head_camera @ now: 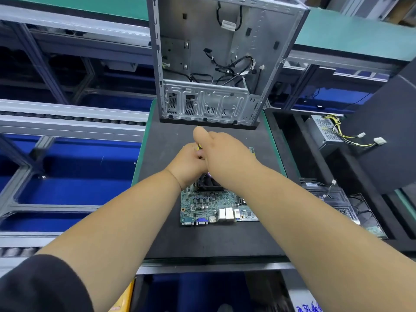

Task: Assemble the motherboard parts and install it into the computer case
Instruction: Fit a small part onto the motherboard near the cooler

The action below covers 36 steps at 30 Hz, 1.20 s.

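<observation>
A black sleeve (pixel 42 287) covers the upper left arm at the bottom edge, and both bare forearms reach forward over a dark mat (pixel 209 239) with a green border. On the mat lies the motherboard (pixel 202 208), flat, its row of ports facing the person. A dark cooler (pixel 208 184) sits on the board's far half, mostly hidden under the wrists. Above it the left hand (pixel 188 163) and the right hand (pixel 221 154) meet, touching each other. The left fingers curl closed around a small yellow and black object (pixel 199 147), too hidden to name. The right hand lies over the left with its thumb raised; whether its fingers grip anything I cannot tell. Just beyond the hands, the computer case (pixel 220 64) lies open on the far end of the mat, with loose black cables (pixel 234 70) inside. To the right, a power supply (pixel 326 131) with yellow wires sits on a dark shelf.
</observation>
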### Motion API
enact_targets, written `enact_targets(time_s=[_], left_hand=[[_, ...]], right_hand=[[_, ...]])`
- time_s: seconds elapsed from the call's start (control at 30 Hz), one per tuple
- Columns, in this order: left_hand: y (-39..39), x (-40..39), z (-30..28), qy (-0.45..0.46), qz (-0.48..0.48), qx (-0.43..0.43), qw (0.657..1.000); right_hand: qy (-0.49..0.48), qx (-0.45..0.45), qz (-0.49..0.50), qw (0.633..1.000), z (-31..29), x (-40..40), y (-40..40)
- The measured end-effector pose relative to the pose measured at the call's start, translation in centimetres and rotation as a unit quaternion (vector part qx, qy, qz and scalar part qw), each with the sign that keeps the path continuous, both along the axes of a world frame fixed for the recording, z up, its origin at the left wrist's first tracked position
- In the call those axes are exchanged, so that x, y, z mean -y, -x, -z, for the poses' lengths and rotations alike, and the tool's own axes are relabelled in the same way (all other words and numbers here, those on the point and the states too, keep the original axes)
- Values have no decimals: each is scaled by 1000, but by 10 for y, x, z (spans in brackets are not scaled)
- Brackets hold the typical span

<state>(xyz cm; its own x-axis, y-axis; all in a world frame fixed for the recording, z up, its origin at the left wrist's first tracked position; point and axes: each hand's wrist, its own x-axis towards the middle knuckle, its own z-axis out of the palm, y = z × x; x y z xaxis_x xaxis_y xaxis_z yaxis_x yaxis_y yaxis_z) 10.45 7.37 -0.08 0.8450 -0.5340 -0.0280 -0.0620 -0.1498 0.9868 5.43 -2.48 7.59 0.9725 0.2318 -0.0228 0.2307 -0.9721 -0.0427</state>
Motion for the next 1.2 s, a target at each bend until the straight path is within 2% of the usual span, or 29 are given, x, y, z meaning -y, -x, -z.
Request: enact_targets(time_s=[0.23, 0.43, 0.53, 0.63, 0.7, 0.73, 0.87, 1.0, 1.1, 1.2], left_hand=[[11, 0, 13, 84, -15, 15, 996], [5, 6, 21, -33, -92, 33, 995], [1, 4, 16, -89, -60, 101, 989], [3, -15, 33, -65, -9, 58, 996], [8, -32, 54, -31, -12, -2, 999], [10, -39, 63, -45, -15, -10, 999], [15, -48, 87, -182, -10, 37, 983], [12, -42, 94, -233, -51, 108, 965], [8, -41, 93, -256, -53, 135, 956], [6, -41, 91, -289, -42, 176, 940]], right_hand=[[53, -23, 74, 996, 3, 2, -12], [49, 34, 92, 994, 15, -12, -11], [39, 34, 110, 993, 12, -11, -17], [-2, 35, 98, 995, 14, -11, -15], [-41, 26, 79, 996, 17, -11, -11], [-62, 21, 69, 995, 18, -11, -10], [-120, 0, 63, 991, 18, -6, -10], [-201, -8, 119, 972, 9, 9, -10], [-292, 40, 175, 940, 3, 20, -9], [-338, 65, 198, 918, -1, 29, -8]])
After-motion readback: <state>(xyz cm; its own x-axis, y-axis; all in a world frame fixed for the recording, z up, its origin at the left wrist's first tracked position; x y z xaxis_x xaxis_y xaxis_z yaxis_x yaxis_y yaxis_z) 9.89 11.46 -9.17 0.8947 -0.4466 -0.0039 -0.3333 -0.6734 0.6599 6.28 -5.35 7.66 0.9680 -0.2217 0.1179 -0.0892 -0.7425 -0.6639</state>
